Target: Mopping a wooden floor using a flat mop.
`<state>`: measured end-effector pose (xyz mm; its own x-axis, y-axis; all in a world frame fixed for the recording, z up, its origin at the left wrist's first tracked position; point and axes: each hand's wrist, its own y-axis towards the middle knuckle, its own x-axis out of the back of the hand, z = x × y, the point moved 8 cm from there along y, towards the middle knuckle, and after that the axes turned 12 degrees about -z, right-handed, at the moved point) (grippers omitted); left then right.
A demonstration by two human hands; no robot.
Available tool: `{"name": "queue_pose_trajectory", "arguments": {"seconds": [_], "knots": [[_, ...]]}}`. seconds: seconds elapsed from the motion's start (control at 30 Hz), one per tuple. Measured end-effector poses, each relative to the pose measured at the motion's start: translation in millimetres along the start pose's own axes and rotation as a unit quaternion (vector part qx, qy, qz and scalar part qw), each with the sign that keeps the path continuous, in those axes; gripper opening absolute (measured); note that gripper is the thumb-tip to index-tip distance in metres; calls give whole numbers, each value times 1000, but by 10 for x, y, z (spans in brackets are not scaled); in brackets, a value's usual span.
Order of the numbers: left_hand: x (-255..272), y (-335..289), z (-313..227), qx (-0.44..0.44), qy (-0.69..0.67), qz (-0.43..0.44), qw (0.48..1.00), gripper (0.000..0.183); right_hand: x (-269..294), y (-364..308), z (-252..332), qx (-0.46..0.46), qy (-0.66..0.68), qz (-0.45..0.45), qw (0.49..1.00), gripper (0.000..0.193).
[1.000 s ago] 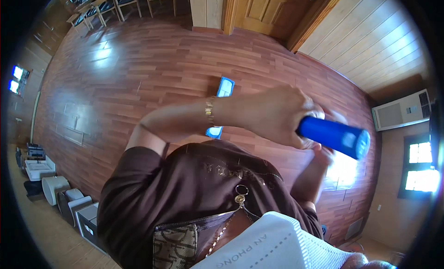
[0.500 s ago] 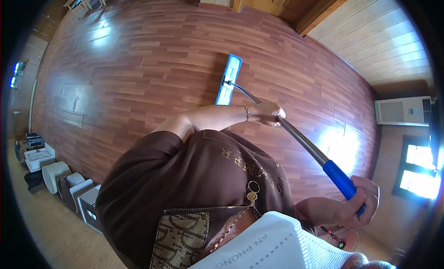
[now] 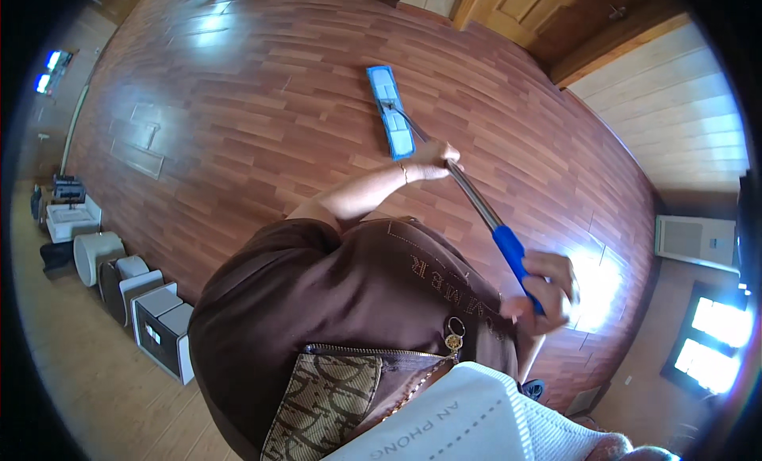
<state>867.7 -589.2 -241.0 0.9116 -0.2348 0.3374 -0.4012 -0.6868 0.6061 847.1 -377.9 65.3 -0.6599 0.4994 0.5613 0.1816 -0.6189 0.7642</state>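
A flat mop with a blue-edged rectangular head rests on the wood-look floor ahead of me. Its metal pole slants back toward my right side and ends in a blue grip. My left hand is wrapped round the pole partway down, a thin bracelet on the wrist. Higher up, my right hand is closed round the end of the blue grip.
Along the left wall stand a black-and-white box-like unit, a white cylindrical bin and other items. A wooden door is at the far right. A white appliance and a bright window sit along the right wall.
The mop head has moved farther away and swung round to tilt the other way. My right hand has come left and up with the grip; my left hand has shifted slightly forward.
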Motion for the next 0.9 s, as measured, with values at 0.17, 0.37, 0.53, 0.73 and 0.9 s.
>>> {"name": "queue_pose_trajectory", "arguments": {"seconds": [0.17,0.37,0.53,0.73,0.9], "knots": [[645,-291,1043,40,111,-50,992,18,-929,23,-411,-84,72,55,992,49],[1715,-1137,2218,206,174,-108,957,3,-2305,-258,-427,-224,336,99,909,29],[2344,-1966,2499,300,247,-123,913,6,-2965,-508,-121,-150,379,200,891,26],[2836,-2815,2319,447,348,-103,818,15,-3375,-723,127,-62,411,375,829,21],[3005,-2956,1853,332,422,-91,839,12,-3350,-673,366,-4,462,453,762,21]]}}
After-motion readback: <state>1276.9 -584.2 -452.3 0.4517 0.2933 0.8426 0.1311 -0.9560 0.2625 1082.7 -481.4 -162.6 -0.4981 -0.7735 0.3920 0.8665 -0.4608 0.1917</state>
